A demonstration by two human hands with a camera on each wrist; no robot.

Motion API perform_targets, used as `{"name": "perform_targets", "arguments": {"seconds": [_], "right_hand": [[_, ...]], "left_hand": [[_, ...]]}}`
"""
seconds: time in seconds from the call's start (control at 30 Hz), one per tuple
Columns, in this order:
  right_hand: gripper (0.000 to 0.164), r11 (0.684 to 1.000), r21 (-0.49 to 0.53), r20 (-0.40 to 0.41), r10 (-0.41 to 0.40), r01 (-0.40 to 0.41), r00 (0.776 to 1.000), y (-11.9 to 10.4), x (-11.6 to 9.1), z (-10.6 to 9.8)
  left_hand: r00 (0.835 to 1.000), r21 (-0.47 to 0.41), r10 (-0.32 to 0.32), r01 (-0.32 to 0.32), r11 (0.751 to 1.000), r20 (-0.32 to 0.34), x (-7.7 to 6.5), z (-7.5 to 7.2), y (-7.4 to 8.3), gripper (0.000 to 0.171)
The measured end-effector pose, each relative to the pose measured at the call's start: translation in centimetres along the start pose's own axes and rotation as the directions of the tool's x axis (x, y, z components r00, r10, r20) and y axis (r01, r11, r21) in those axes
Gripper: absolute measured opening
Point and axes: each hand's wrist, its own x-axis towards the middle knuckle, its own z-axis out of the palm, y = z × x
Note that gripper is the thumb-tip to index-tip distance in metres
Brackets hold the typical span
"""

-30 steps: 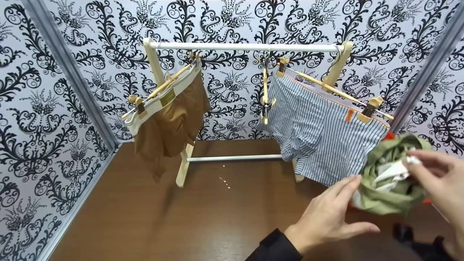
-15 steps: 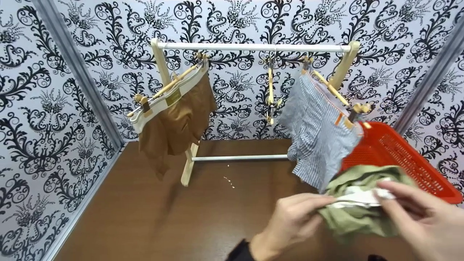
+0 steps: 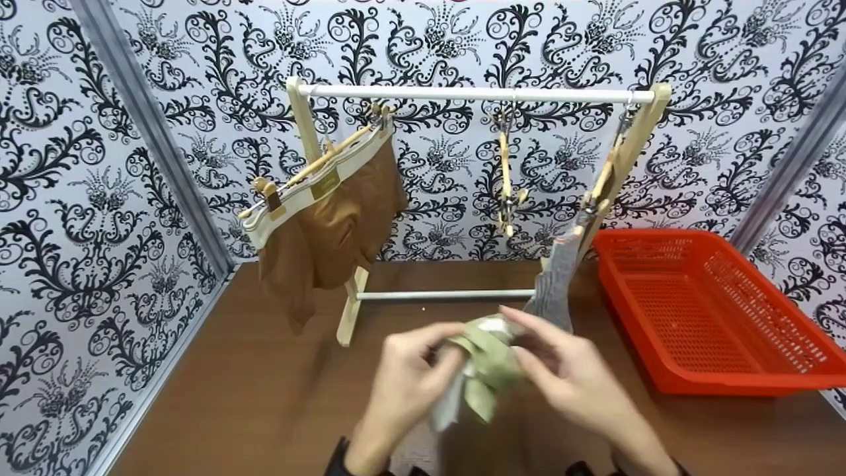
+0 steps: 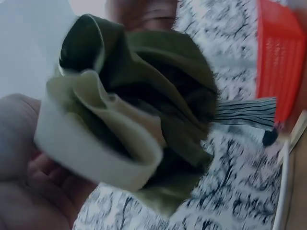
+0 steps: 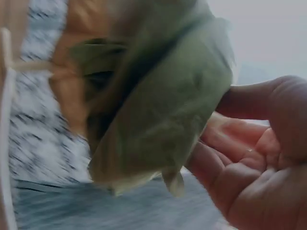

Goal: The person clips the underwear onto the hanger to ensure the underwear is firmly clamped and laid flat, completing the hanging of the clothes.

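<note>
Bunched green shorts (image 3: 496, 360) with a whitish waistband (image 4: 96, 143) are held up in front of the rack, between both hands. My left hand (image 3: 410, 373) pinches their left side at the waistband. From the other side, my right hand (image 3: 572, 370) grips the cloth between thumb and fingers. In the right wrist view the green cloth (image 5: 168, 105) hangs in loose folds from the right hand's fingertips. Behind them, striped shorts (image 3: 555, 284) hang edge-on from a clip hanger. Brown shorts (image 3: 337, 225) with a white waistband are clipped to another hanger on the left.
A rack with a white rail (image 3: 462, 94) and wooden legs stands on the brown table (image 3: 264, 410). One bare clip hanger (image 3: 506, 165) hangs mid-rail. To the right stands a red plastic basket (image 3: 714, 380) with nothing in it. Patterned panels enclose the back and sides.
Both hands have carried the green shorts leftward from near the red basket to the middle front. The left hand has taken hold of them. The striped shorts have swung round edge-on.
</note>
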Motion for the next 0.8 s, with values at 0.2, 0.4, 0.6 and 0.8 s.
{"name": "perform_targets", "arguments": {"seconds": [0.2,0.4,0.6,0.8], "right_hand": [[0.068,0.984,0.166,0.112,0.052,-0.07,0.992,1.4,0.8,2.6],[0.105,0.987,-0.162,0.04,0.01,-0.003,0.999,1.3,2.1,5.3],[0.095,0.917,-0.374,-0.051,-0.169,0.138,0.984,0.9,3.2,7.6],[0.044,0.91,-0.353,-0.106,-0.268,0.216,0.957,1.1,3.4,9.1]], "left_hand": [[0.97,0.097,-0.195,0.21,0.973,-0.144,0.3,-1.9,-1.2,0.02],[0.944,0.159,-0.255,0.29,0.944,-0.21,0.6,-2.2,-1.7,0.016],[0.904,0.154,-0.326,0.377,0.914,-0.275,0.6,-3.0,-2.6,0.015],[0.862,0.231,-0.359,0.455,0.86,-0.359,0.6,-4.2,-3.2,0.011]]}}
